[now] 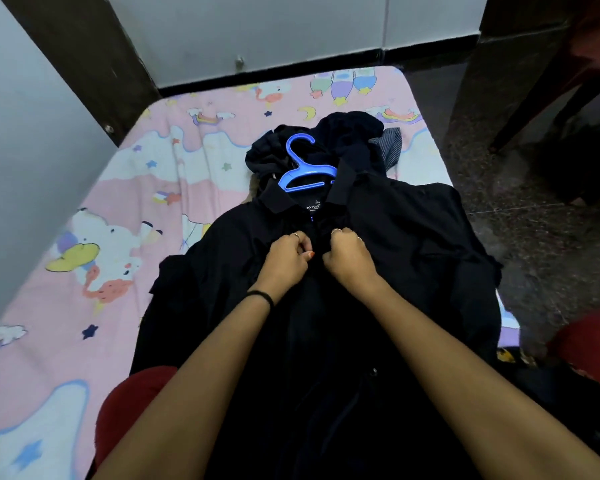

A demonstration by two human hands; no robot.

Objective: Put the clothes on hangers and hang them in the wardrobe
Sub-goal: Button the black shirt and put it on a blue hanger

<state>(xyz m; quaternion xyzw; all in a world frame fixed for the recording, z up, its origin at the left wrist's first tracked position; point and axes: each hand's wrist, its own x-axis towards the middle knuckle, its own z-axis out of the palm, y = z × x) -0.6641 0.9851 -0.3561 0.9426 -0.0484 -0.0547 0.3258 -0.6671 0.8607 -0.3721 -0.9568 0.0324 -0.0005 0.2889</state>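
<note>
Pinching the dark navy collared shirt [378,237] at its front placket, your left hand [286,259] & right hand [349,258] both grip fabric; shirt lies on pink cartoon-print bed [118,188], blue plastic hanger [305,168] in collar.

shirt [413,244]: black, collared, laid flat front-up on the bed, collar at the far end, white neck label showing, sleeves spread to both sides
placket: bunched just below the collar; lower front lies closed
hanger [305,168]: blue plastic, shoulders tucked inside the shirt's collar, hook sticking out beyond the collar, flat on the fabric
clothes pile [347,140]: dark garments plus a striped grey piece, heaped just beyond the shirt's collar, under the hanger hook
</note>
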